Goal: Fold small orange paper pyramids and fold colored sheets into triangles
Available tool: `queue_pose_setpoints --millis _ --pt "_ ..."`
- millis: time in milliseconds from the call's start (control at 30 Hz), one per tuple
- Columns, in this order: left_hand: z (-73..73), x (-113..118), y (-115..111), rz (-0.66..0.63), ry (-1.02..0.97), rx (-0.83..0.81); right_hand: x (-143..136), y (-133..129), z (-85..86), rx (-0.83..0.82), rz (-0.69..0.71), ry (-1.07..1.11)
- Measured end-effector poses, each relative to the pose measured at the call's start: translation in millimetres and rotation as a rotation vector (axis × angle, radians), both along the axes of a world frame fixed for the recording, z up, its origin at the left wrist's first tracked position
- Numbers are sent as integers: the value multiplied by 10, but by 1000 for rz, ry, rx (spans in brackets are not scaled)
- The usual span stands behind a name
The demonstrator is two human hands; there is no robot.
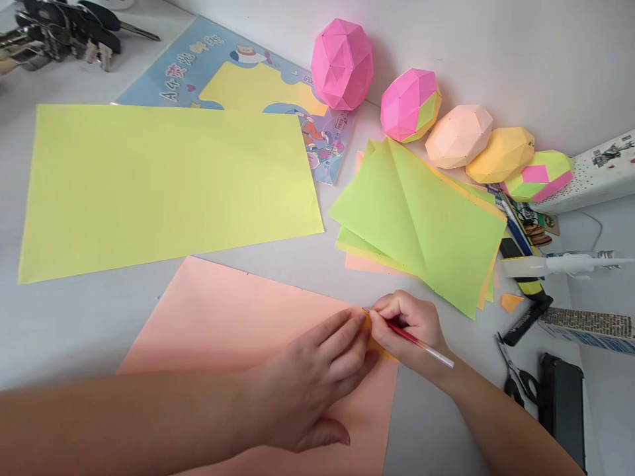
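My right hand (409, 324) pinches a red pen (421, 344) with a clear end, its tip at the upper edge of a peach sheet of paper (238, 311). Flat on that sheet lies my left hand (322, 370), fingers stretched toward the pen and thumb apart. Its fingertips press on a small orange paper piece (381, 349), mostly covered by my two hands. A few small dark marks show along the sheet's upper edge. The near part of the peach sheet is hidden under my left forearm.
Beyond lie a yellow sheet (169, 185), a blue paper packet (163, 66) and a stack of green and orange sheets (417, 218). Several faceted paper shapes (342, 64) line the wall. Keys (64, 30) sit far left; scissors (516, 377) and a black case (560, 403) lie right.
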State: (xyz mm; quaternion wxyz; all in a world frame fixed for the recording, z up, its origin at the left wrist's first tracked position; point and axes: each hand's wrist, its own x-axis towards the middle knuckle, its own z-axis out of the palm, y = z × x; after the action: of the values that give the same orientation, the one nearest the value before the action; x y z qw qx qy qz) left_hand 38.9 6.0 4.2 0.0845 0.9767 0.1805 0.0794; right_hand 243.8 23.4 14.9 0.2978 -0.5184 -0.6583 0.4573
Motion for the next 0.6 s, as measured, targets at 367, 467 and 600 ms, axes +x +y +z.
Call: queue_pose_setpoints --millis 367,467,600 --pt "-15 5 -3 -2 -1 18 15 -10 -20 16 13 0" --pt "-12 5 -2 8 -19 30 19 -11 -29 21 5 1" --pt "-18 3 -9 11 -36 37 20 -15 -43 19 3 1"
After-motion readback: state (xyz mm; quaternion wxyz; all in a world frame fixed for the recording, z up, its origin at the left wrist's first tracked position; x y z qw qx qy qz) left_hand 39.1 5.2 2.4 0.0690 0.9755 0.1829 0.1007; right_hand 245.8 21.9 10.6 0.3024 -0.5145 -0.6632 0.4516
